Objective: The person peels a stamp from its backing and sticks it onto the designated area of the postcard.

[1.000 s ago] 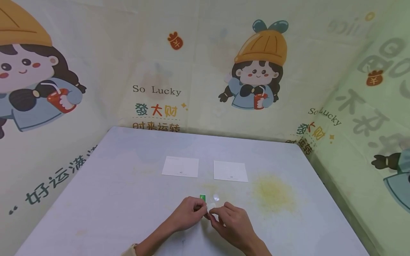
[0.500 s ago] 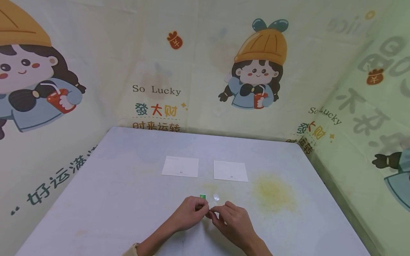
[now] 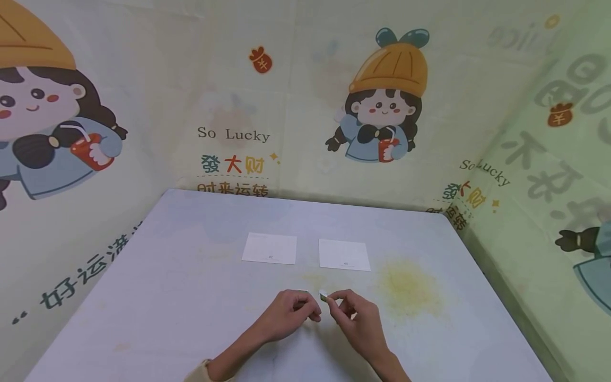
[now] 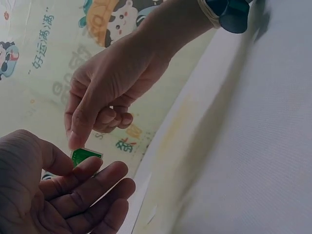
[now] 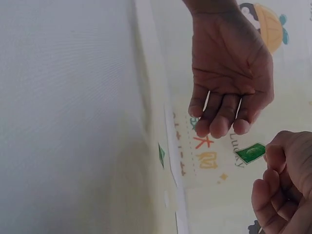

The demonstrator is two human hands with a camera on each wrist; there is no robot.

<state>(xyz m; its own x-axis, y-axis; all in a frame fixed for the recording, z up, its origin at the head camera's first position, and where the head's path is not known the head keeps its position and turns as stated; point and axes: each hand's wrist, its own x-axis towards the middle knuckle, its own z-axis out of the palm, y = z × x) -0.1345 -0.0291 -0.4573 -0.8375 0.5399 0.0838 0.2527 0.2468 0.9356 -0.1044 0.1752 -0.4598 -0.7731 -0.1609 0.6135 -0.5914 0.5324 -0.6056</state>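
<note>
My right hand (image 3: pixel 360 321) pinches a small green stamp-like piece with a pale border (image 5: pixel 251 152) between thumb and forefinger, raised above the table. My left hand (image 3: pixel 288 315) is just to its left with fingers loosely bent and nothing in them. From the left wrist view, the left fingers overlap the lower edge of the green piece (image 4: pixel 86 156); the right wrist view shows them apart from it. A second green piece (image 5: pixel 162 155) lies on the table, mostly hidden behind the left hand in the head view. Near it lies a small whitish scrap (image 5: pixel 165 199).
Two white cards (image 3: pixel 269 248) lie side by side beyond the hands on the white table (image 3: pixel 191 297). A yellow stain (image 3: pixel 410 289) marks the tabletop to the right. Printed cloth walls (image 3: pixel 296 106) stand behind and beside the table.
Both hands were fingertip to fingertip over a small thing; now they have parted. The right hand has moved up and right with the green piece, and the left fingers have loosened.
</note>
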